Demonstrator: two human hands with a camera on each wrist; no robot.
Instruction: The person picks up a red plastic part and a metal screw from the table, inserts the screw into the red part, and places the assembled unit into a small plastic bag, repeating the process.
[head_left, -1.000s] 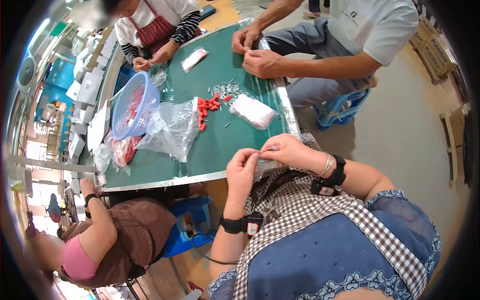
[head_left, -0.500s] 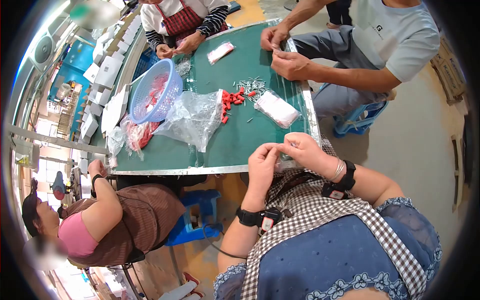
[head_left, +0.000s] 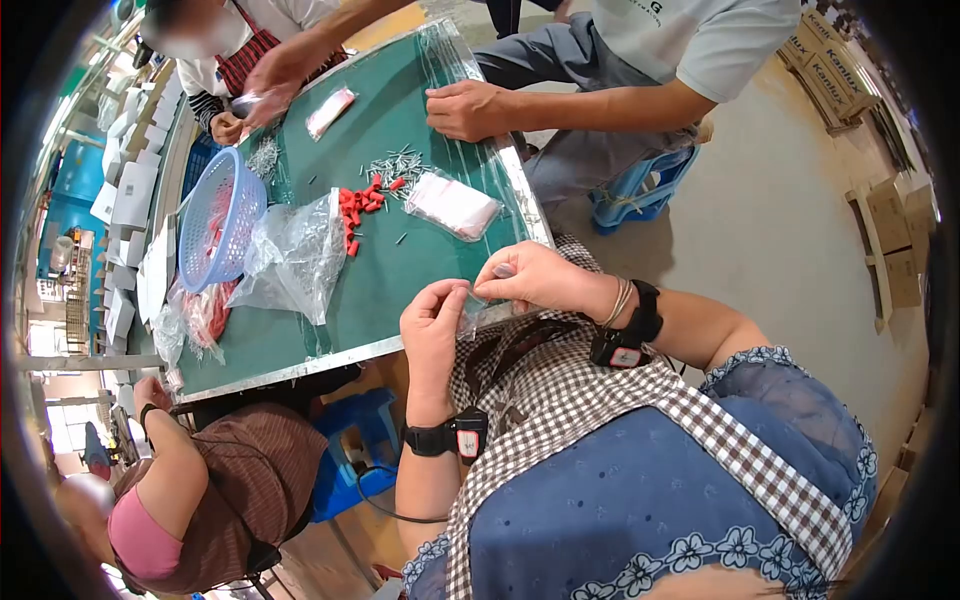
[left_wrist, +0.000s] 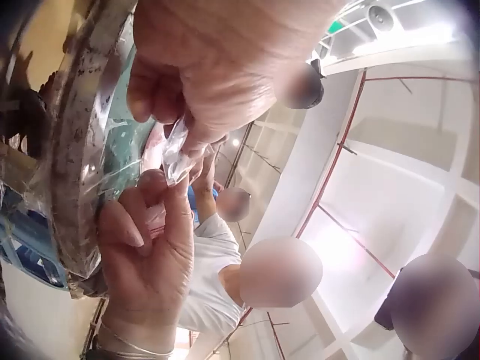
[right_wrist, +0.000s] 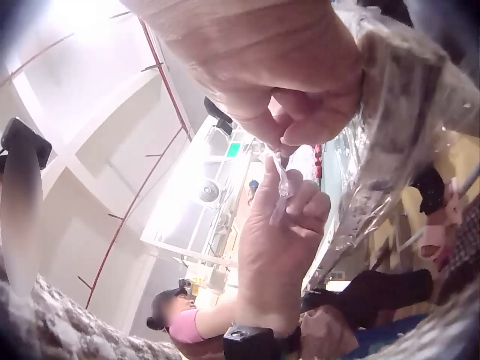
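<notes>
In the head view my left hand [head_left: 433, 322] and right hand [head_left: 545, 278] meet just over the table's near edge. Between them is a small clear plastic bag [left_wrist: 175, 152], pinched by thumb and fingers of both hands. From the right wrist, the bag [right_wrist: 282, 196] appears as a crumpled, narrow strip lying along the left fingers. What it contains cannot be told. Closest to the hands on the green table [head_left: 385, 285] lies a clear packet of white and pink pieces [head_left: 453, 205].
Grey screws [head_left: 398, 170] and red plastic plugs [head_left: 355, 208] lie in heaps beyond. A large clear bag [head_left: 290, 255] and a blue basket [head_left: 222, 220] stand left. Another packet [head_left: 330, 112] lies farther back. Several people sit around; one person's arm [head_left: 335, 30] reaches across the far end.
The head view has swung, shifting the scene left. The person opposite has parted their hands and stretched one arm toward the far left corner. My hands still hold the small bag together.
</notes>
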